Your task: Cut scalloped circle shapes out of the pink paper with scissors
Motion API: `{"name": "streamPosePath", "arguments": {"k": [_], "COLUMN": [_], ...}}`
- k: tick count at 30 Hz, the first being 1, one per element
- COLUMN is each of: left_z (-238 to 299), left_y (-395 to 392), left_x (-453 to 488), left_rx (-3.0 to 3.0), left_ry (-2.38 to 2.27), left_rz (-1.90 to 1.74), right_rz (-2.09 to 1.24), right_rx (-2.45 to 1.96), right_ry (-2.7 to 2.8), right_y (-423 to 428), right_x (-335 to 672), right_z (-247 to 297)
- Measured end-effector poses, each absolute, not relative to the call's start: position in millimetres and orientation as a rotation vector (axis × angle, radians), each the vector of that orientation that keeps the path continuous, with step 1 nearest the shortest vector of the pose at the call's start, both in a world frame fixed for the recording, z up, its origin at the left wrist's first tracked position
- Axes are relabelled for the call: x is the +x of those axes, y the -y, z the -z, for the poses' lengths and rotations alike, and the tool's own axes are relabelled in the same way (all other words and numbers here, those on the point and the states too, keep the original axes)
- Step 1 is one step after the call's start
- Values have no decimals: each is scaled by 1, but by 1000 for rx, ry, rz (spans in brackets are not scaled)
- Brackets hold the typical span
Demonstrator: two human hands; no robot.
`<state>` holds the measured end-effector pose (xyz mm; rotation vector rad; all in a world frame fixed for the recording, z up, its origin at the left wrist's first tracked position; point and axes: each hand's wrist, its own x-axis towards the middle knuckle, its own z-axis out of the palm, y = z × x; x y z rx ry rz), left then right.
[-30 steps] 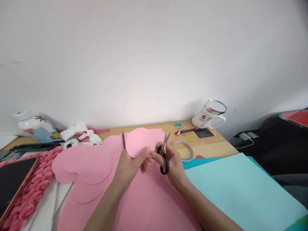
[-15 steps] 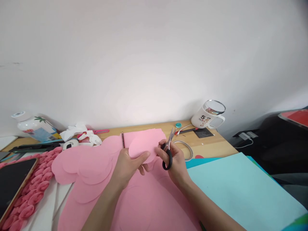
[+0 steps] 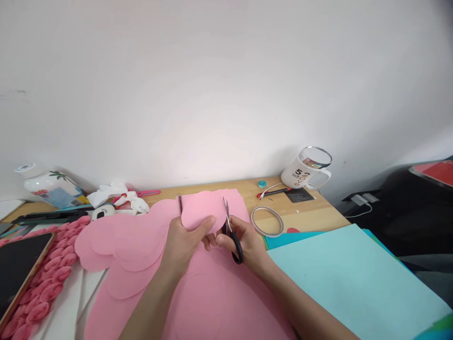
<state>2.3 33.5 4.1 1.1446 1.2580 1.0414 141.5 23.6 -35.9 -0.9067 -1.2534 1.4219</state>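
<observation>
My left hand (image 3: 186, 241) pinches a rounded pink paper piece (image 3: 201, 208) by its lower edge, thumb on top. In my right hand (image 3: 247, 243) is a pair of black-handled scissors (image 3: 237, 248), blades pointing up and slightly parted at the right edge of the paper piece. Whether the blades touch the paper I cannot tell. Beneath both hands lie large pink paper sheets (image 3: 226, 293), with a faint curved outline on the front one. Several cut pink paper rounds (image 3: 138, 236) overlap to the left.
A roll of tape (image 3: 267, 222), a white mug (image 3: 304, 170) and light blue paper (image 3: 354, 278) are on the right. At left are a phone (image 3: 21, 264), pink fabric trim (image 3: 53, 278), a white bottle (image 3: 53, 186) and crumpled tissue (image 3: 113, 193). A pencil (image 3: 180, 204) lies behind my left hand.
My right hand has moved left and slightly down with the scissors, bringing the blades to the paper's right edge. The paper piece has shifted slightly left in my left hand.
</observation>
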Motion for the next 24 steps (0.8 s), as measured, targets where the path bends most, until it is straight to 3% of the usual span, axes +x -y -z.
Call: {"name": "streamPosePath", "arguments": {"k": [24], "left_z": [-3], "left_y": [-34], "left_x": [0], "left_rx": [1196], "left_ry": [-1318], "left_rz": [-973], "right_rz": [-1396], "right_rx": [-961], "right_ry": [1242], "right_y": [-23], "right_x": [141], "right_z": [37]}}
